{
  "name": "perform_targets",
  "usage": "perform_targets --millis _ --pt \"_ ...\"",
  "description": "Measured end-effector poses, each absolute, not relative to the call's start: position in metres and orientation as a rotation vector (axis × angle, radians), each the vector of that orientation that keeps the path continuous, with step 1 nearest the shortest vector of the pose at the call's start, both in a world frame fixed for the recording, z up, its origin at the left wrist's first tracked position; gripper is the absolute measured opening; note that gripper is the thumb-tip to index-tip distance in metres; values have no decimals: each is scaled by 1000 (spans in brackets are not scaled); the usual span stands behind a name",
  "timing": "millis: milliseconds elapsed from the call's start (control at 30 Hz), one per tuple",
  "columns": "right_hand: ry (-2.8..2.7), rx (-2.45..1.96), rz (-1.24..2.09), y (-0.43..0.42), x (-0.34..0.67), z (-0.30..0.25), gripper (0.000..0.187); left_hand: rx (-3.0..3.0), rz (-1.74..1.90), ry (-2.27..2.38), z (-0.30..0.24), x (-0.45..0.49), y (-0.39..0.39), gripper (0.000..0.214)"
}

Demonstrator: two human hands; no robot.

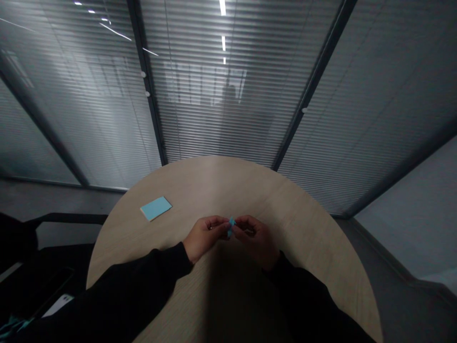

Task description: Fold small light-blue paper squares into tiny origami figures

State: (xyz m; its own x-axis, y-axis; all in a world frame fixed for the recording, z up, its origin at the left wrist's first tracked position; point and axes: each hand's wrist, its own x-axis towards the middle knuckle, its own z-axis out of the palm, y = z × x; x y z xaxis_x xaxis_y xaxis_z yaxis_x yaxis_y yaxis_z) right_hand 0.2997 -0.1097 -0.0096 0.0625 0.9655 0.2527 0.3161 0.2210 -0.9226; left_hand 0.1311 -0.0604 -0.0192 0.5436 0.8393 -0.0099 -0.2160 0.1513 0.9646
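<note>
Pale wood-grain laminate on the round table (228, 190), smooth and matt, with fine streaks across the top. Thin, dull paper in the light blue sheet (156, 208) left of centre, and the same matt paper in the small folded piece (231, 226) at centre. Soft matt black cloth on the sleeves (117, 295) along the bottom. Glossy glass panes (374, 95) across the top of the frame, over pale slatted blinds (214, 119), between dark metal frames (146, 81).

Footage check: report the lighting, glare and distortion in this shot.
Head view: dim overall; light reflections streak across the glass blinds; wide-angle distortion bows the round wooden table; shadow darkens the wood below the left hand and right hand.
</note>
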Motion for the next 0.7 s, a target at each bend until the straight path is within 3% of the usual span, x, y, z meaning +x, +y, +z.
perform_targets --millis 167,367,700 --pt "-1455 -1332 736 -108 300 -15 24 1265 887 646 -20 130 -60 41" --pt "-1477 -1340 692 -107 297 -18 22 1476 1016 755 -19 129 -60 30" --pt "-1634 -1302 447 -111 293 -13 12 1450 981 721 -21 127 -57 30"
